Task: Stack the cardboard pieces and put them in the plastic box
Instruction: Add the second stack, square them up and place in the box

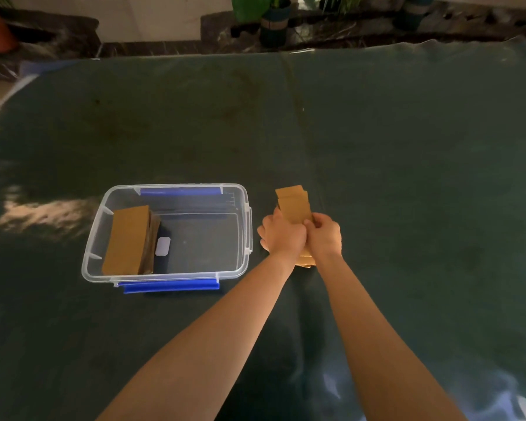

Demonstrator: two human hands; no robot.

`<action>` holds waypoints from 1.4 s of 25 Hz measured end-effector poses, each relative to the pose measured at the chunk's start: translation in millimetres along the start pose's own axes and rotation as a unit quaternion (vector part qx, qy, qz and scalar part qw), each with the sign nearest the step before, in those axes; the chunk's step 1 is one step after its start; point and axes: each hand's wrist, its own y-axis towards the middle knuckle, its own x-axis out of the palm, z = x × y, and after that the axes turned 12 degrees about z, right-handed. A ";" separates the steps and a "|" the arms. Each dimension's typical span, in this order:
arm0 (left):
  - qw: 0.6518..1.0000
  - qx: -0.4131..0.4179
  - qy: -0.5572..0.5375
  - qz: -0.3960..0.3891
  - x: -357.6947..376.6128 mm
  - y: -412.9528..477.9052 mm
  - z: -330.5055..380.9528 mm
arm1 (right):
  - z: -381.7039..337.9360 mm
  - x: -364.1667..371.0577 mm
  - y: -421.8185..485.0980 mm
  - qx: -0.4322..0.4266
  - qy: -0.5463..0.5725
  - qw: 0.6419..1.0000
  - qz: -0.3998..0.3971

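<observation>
Left hand [281, 235] and right hand [324, 237], each grip closed on cardboard pieces [295, 205], mid-surface just right of plastic box [243, 189] | step: squaring the stack | next, likely: lift it in beside earlier stack [128, 238] at box's left wall

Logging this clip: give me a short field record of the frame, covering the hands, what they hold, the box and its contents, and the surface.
left hand: gripping the loose cardboard pieces
right hand: gripping the same pieces, touching the left hand
held pieces: unevenly aligned, outside the box, to its right
plastic box: clear, open, blue latches
box contents: cardboard stack leaning at the left wall; small white item on the floor
surface: dark green cover
</observation>
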 end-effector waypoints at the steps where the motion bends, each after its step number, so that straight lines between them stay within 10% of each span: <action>1: 1.000 0.001 0.004 0.004 0.5 0.2 0.6 | 1.1 2.2 0.9 0.010 0.004 1.000 -0.001; 12: 0.970 -0.171 -0.119 -0.121 -11.4 -1.8 3.4 | 9.0 -15.8 -12.7 0.111 0.129 0.984 -0.049; 20: 0.964 0.190 0.152 -0.108 -64.9 -83.4 -32.3 | 55.3 -52.2 -113.0 0.153 0.335 0.922 -0.124; 25: 0.916 0.227 0.303 -0.133 -155.3 -113.5 -91.9 | 75.5 -44.0 -183.8 0.005 0.113 0.984 -0.139; 35: 0.862 0.364 0.342 -0.087 -213.9 -83.9 -173.5 | 74.8 31.2 -196.8 -0.186 0.009 0.934 -0.304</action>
